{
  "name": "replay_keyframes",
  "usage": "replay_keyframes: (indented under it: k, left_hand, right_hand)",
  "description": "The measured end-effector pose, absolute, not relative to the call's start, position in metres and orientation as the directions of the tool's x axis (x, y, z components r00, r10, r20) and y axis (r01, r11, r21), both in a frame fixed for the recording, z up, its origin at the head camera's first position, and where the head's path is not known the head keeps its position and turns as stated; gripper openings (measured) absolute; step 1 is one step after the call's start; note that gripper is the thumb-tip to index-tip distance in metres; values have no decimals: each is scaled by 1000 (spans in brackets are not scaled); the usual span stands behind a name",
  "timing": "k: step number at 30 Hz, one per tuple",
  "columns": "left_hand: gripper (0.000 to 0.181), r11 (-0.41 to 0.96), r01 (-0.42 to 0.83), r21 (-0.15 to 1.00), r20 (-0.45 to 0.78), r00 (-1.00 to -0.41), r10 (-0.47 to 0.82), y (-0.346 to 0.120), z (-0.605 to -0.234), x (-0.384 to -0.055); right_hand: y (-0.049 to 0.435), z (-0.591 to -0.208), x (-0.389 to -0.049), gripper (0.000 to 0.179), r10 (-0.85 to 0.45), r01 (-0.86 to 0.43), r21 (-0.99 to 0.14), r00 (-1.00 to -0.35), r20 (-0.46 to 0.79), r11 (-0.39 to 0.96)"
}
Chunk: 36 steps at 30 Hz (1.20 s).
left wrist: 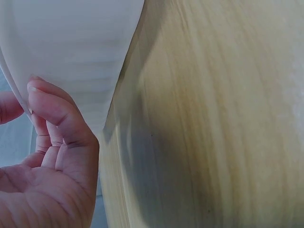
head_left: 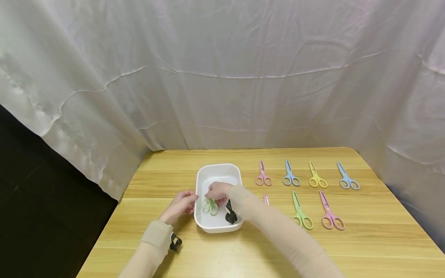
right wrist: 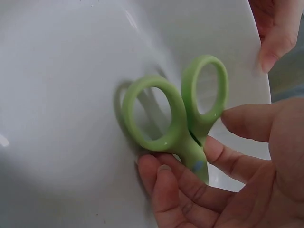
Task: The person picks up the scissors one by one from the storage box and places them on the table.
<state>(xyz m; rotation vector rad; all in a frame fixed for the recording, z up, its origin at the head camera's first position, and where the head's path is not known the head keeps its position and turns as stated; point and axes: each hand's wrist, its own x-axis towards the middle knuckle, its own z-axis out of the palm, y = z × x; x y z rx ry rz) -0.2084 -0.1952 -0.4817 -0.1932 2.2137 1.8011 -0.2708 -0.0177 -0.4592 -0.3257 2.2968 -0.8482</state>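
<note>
A pair of light green scissors (right wrist: 188, 154) is inside a white plastic bin (head_left: 218, 166). My right hand (head_left: 219, 190) reaches down into the bin and pinches these scissors just below their finger loops, as the right wrist view shows. The loops face up and away from the palm; the blades are hidden behind my fingers. On the bin's left side, my left hand (head_left: 181, 204) holds the rim, thumb on one side of the wall and fingers on the other.
On the wooden table (head_left: 156, 170), right of the bin, several scissors lie in two rows. The back row has pink (head_left: 263, 175), blue (head_left: 289, 177), yellow (head_left: 315, 178) and another blue pair (head_left: 345, 178). In front lie green (head_left: 299, 213) and pink scissors (head_left: 329, 213), plus a pink tip (head_left: 266, 199) behind my forearm.
</note>
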Motion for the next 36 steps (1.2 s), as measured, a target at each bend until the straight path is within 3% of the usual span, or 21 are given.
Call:
replay_keyframes:
  k: [16,21,25,36]
  left_hand:
    - [16,222,-274,936,-295,-953,71,-195,-479,-207]
    - [20,223,-274,936,-298,-951,79,-194,-478,-206]
    - [22,223,-275,935,-298,-951,80,-194,-478,-207]
    - [27,223,-279,934,-302,-950,77,-195,-479,-207]
  right_hand:
    - [-21,-460,-269,30,-373,-3,-699,-847,-378,715]
    - [-21,-460,-272,27,-326,-2,-661,-871,-367,750]
    - [-20,-463,-276,18,-305,-4,-640,-881,-361,768]
    - [-19,-473,-278,22,-327,15,-726,-886,-329,688]
